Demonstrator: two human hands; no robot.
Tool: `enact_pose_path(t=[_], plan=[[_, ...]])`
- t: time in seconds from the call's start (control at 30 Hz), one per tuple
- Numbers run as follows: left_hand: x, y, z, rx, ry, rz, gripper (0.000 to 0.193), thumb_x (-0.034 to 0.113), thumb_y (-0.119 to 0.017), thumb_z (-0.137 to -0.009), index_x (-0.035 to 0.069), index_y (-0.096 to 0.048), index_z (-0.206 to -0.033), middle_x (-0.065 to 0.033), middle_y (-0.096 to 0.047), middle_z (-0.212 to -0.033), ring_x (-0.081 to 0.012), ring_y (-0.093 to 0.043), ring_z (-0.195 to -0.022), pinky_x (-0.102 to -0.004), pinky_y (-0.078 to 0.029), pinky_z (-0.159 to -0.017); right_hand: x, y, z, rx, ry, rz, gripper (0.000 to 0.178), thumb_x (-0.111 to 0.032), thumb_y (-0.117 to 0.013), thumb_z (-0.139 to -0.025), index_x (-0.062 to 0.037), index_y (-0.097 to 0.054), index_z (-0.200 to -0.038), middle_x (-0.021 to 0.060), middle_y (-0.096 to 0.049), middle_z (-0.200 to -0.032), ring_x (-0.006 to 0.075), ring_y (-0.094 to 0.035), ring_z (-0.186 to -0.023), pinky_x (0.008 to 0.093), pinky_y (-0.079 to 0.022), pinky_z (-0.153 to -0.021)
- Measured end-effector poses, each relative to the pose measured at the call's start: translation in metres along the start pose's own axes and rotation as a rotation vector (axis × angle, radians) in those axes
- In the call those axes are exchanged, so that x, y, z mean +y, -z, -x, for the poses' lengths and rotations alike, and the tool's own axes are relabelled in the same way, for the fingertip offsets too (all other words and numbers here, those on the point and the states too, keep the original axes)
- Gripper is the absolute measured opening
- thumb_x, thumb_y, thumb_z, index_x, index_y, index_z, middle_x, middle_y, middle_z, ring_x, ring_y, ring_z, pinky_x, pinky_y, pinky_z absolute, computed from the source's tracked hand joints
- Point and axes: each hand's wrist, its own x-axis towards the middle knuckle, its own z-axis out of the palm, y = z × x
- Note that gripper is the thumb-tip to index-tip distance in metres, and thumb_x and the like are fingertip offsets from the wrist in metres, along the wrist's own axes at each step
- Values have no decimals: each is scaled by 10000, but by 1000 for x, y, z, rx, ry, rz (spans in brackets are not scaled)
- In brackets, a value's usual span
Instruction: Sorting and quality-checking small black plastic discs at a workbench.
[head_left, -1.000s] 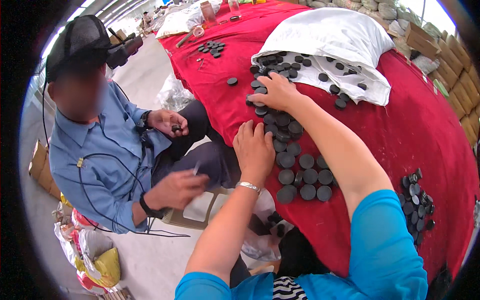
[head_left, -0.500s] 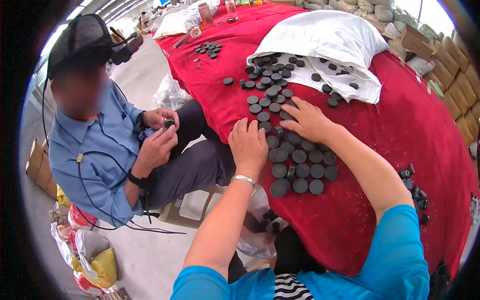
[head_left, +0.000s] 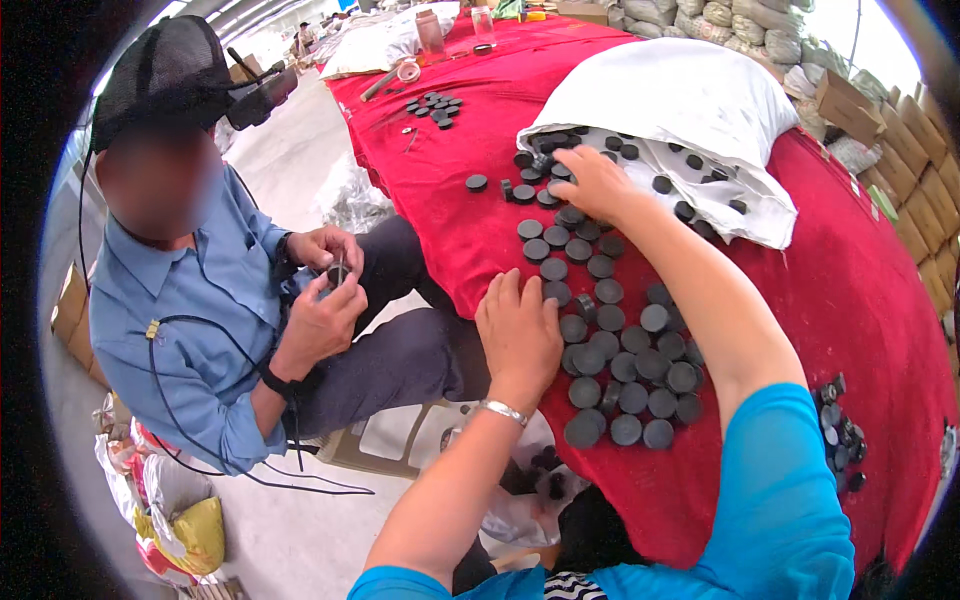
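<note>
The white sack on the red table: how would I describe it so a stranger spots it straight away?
Start at the long table under the red cloth. Past the person's right hand lies a plump white sack on its side, its mouth open toward that hand and spilling small black discs. It is the only big, pillow-like white thing resting on the cloth among those flat discs.

discs (head_left: pixel 620 370): small, round, flat, dark grey, many, lying flat in a loose patch on the red cloth
spread: from the white sack's mouth down toward the table's near edge
nearest the sack: a few tilted or overlapping
</note>
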Motion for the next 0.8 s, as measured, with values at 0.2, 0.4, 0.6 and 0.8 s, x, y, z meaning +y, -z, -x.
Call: enact_pose_path(t=[0.2, 0.4, 0.6, 0.8], plan=[[4, 6, -4, -7, 6, 32, 353, 200, -581, -853, 34, -568, -1164, -182, -512, -1258, -352, -440, -1224, -460, -328, -1023, -17, -30, -75, -106, -24, 104, 672, -511, -631, -801, -176, -435, -1350, 183, -393, -1389, 360, -366, -1310, 580, -352, -1012], [-1, 6, -2, -13, 9, 32, 362, 217, -572, -860, 28, -562, -1169, -183, -508, -1263, -350, -434, -1228, -458, -322, -1025, 7, -18, -52, -356, 23, 140, 492, -397, -602, -808, -149, -572, -1232, 159, -493, -1294, 341, -467, -1224, 501, -410, -986], [-6, 2, 1, 20, 2, 14, 347, 243, -555, -873, 27, -570, -1144, -174, -513, -1255, -347, -442, -1217, -457, -327, -1015, 1, 3, 62, -159, 129, 54, 546, -515, -537, -865, -139, -550, -1260, 175, -417, -1386, 344, -406, -1281, 514, -379, -995], [-7, -4, 0, 65, -26, 10, 318, 243, -542, -881, 39, -581, -1122, -165, -538, -1224, -345, -464, -1189, -460, -348, -996, -15, 76, 166, -238, -13, 45, 523, -424, -520, -906, -84, -505, -1303, 243, -382, -1392, 402, -363, -1296, 455, -335, -1056]])
